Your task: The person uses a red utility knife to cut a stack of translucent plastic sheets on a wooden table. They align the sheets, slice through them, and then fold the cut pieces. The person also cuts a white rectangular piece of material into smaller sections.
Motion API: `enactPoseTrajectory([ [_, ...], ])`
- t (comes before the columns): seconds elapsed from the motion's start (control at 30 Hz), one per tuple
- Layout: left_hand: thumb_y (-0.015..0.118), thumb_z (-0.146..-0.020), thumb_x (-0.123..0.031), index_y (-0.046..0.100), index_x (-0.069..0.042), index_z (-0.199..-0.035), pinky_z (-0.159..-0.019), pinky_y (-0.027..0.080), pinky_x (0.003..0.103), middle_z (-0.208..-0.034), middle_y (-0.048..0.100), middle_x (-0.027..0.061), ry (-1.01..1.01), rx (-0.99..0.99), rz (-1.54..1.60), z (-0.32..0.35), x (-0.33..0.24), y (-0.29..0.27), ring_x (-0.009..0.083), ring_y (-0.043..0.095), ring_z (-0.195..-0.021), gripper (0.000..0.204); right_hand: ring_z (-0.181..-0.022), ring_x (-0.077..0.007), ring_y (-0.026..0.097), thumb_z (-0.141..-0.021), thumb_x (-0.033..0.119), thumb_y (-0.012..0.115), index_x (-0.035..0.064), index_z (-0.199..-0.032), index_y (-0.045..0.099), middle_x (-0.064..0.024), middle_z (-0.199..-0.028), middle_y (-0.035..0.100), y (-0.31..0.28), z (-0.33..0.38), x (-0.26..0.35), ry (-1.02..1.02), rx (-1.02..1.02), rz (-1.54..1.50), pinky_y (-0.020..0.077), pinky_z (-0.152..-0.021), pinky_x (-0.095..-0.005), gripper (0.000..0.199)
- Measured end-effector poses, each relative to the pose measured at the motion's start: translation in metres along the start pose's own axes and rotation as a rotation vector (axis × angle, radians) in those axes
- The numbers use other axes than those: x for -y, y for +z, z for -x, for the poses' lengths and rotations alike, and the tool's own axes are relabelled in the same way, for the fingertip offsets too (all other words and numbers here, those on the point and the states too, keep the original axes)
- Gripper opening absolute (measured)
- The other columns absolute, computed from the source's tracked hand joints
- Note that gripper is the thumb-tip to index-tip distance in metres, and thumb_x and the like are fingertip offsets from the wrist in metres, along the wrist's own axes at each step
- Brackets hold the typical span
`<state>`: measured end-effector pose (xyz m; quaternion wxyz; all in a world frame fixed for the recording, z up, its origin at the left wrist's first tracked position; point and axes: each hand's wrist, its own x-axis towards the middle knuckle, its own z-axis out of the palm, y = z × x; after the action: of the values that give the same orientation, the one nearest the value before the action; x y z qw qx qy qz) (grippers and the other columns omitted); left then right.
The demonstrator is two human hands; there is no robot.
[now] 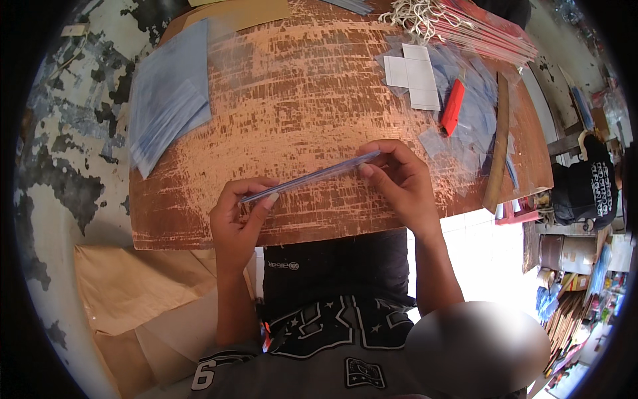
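Both my hands hold a thin stack of clear bluish plastic sheets (pixel 318 176) above the near part of the worn brown table (pixel 286 86). The stack is seen nearly edge-on and slants up to the right. My left hand (pixel 239 216) pinches its lower left end between thumb and fingers. At the upper right end, my right hand (pixel 404 183) grips it the same way, thumb in front and fingers behind. How many sheets are in the stack cannot be made out.
A pile of bluish plastic sheets (pixel 173 73) lies at the table's left. On the right are loose plastic pieces (pixel 478 100), a white card cutout (pixel 422 83), a red box cutter (pixel 453 108) and a brown wooden strip (pixel 497 146). Red items with white cords (pixel 458 26) lie behind.
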<state>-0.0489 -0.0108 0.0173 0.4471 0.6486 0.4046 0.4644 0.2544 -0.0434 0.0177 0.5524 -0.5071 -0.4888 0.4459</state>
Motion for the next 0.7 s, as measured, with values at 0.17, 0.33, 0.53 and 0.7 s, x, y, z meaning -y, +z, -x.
enactPoseTrajectory([
  [0.17,0.075,-0.102,0.005,0.058,-0.001,-0.134,-0.108,0.053,0.034,-0.132,0.072,0.0176,-0.009,0.035,0.266,-0.001,0.003,0.017,0.0204,0.067,-0.125,0.036,-0.095,-0.0112,0.073,-0.103,0.001,0.077,0.0048,-0.137,0.073,-0.0069,-0.108,0.075,-0.002,0.001,0.0,-0.08,0.01,0.146,0.0587,-0.08,-0.0271,0.034],
  [0.33,0.076,-0.104,0.002,0.058,-0.001,-0.134,-0.107,0.053,0.033,-0.13,0.071,0.0148,-0.04,0.031,0.357,-0.004,0.002,0.03,0.0187,0.067,-0.122,0.036,-0.098,-0.0228,0.076,-0.104,0.0,0.074,0.0025,-0.139,0.072,-0.0137,-0.113,0.076,0.002,0.003,-0.002,-0.177,0.01,0.294,0.0606,-0.085,-0.0343,0.035],
  [0.53,0.077,-0.104,0.0,0.06,-0.001,-0.13,-0.101,0.056,0.031,-0.127,0.073,0.0151,-0.048,-0.034,0.366,-0.005,0.004,0.037,0.0179,0.07,-0.117,0.03,-0.104,-0.0366,0.078,-0.105,0.001,0.07,0.001,-0.141,0.069,-0.0216,-0.117,0.076,0.012,0.008,0.001,-0.182,-0.033,0.399,0.061,-0.09,-0.0424,0.036],
  [0.7,0.077,-0.104,0.0,0.065,0.0,-0.121,-0.098,0.057,0.032,-0.125,0.076,0.0164,-0.02,-0.062,0.351,-0.005,0.005,0.039,0.0189,0.072,-0.114,0.02,-0.104,-0.0387,0.077,-0.105,0.002,0.072,0.0014,-0.146,0.067,-0.023,-0.118,0.076,0.011,0.008,0.0,-0.236,-0.039,0.444,0.0609,-0.09,-0.0431,0.041],
])
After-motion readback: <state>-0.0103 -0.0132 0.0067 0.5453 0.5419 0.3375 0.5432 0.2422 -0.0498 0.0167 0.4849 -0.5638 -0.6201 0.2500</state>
